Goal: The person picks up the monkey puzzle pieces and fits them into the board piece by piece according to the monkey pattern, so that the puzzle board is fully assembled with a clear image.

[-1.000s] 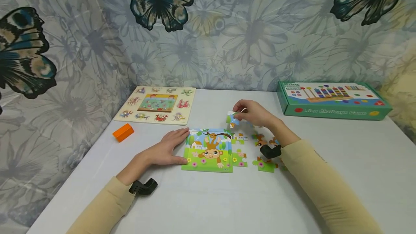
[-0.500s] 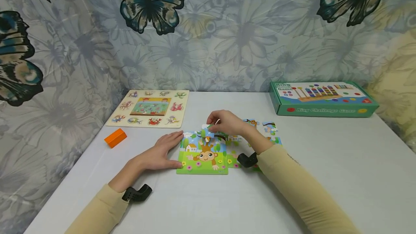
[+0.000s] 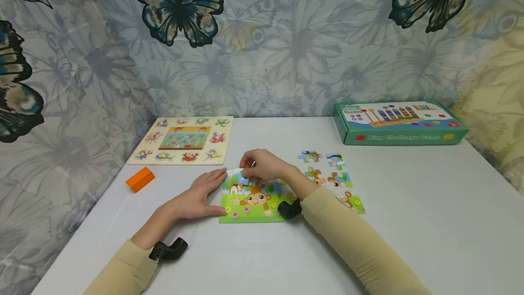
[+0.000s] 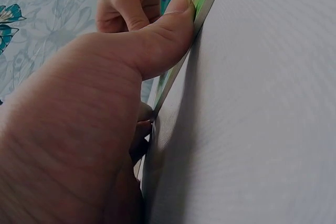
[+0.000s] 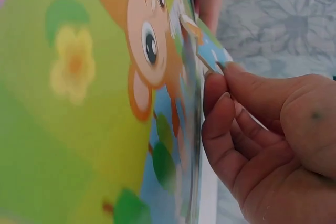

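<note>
A monkey picture puzzle board [image 3: 254, 215] lies on the white table in front of me. My left hand [image 3: 194, 200] rests along its left side, thumb at the lower left and fingertips by the upper left corner; the left wrist view has the thumb on the board's edge. Between thumb and fingertips, my right hand [image 3: 267, 166] pinches a jigsaw piece [image 5: 211, 50] with blue sky and a bit of orange. The piece is held tilted over the board's upper left part. Loose jigsaw pieces [image 3: 335, 160], several of them, lie to the right, some hidden by the right arm.
Behind the left hand lies a cream peg puzzle board [image 3: 226, 153] with sea animals. An orange block [image 3: 140, 179] sits at the table's left side. At the back right stands a green game box [image 3: 405, 138]. Patterned fabric [image 3: 286, 58] rises behind the table.
My right hand has carried the jigsaw piece leftward from the loose pieces to over the board's upper left. The left hand has stayed at the board's left side. The head view has shifted slightly.
</note>
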